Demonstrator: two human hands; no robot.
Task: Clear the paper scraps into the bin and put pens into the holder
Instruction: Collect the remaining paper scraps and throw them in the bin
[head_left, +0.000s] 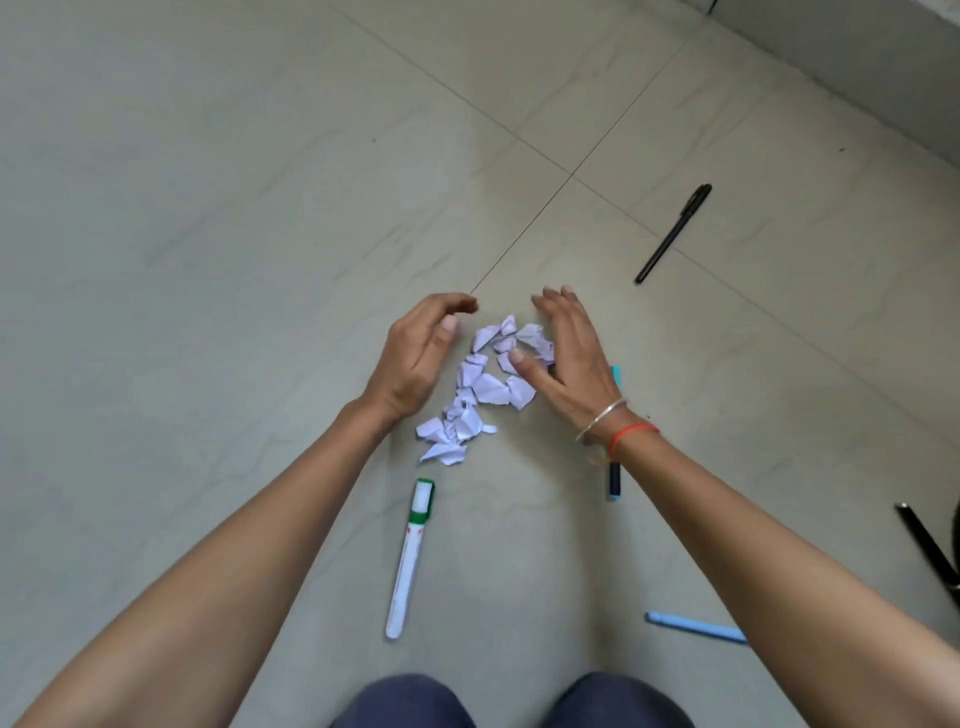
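Head view suggests little is done: the paper scraps (483, 387) lie heaped on the floor (208, 208) between left hand (415, 358) and right hand (566, 358), both loosely open and empty, the pens (410, 558) scattered around.

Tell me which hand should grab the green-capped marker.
Left hand, probably: the green-capped marker lies just beside its forearm, while the right hand sits across the paper scraps.

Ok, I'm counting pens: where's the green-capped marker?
In the head view the green-capped marker lies on the floor left of centre, just nearer the person than the paper scraps.
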